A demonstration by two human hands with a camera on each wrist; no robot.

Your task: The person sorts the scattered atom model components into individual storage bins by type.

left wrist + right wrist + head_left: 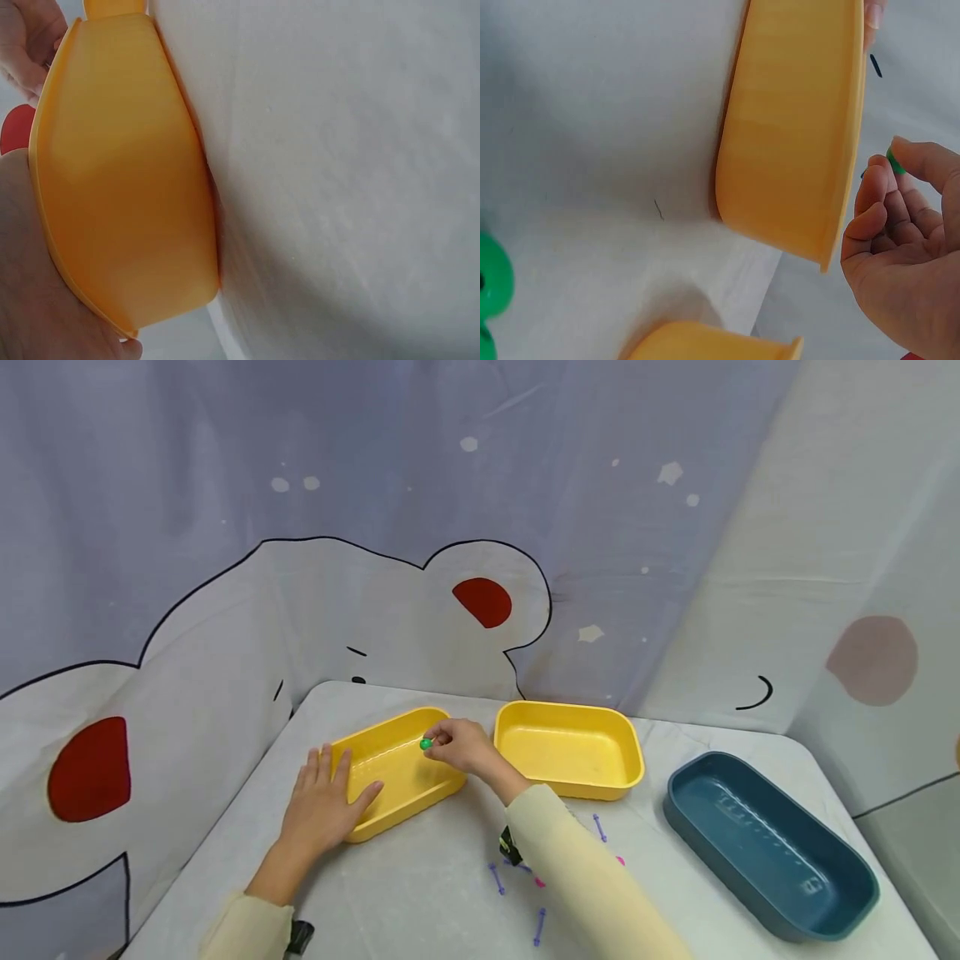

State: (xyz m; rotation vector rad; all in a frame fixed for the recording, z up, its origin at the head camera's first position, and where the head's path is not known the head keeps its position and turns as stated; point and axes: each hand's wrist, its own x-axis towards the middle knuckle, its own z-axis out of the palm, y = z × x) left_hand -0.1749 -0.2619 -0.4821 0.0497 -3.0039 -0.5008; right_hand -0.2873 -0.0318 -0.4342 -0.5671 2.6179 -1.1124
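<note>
My right hand [461, 746] pinches a small round green piece [426, 744] between thumb and fingertips. In the head view it is held over the left yellow tray [401, 807], above the rim. The right wrist view shows the same green piece [896, 162] at the fingertips, beside and higher than the tray's wall [791, 127]. At the tray's left end my left hand [322, 806] rests on the rim, fingers spread and thumb reaching over the inside. From the left wrist, that hand [34, 270] lies along the tray's edge.
A second yellow tray [567, 791] stands just right of the first. Farther right is a dark blue tray [765, 835]. Several purple rods [540, 927] and pink bits [620, 861] lie around the right forearm. Green round pieces [493, 277] show at the right wrist view's edge.
</note>
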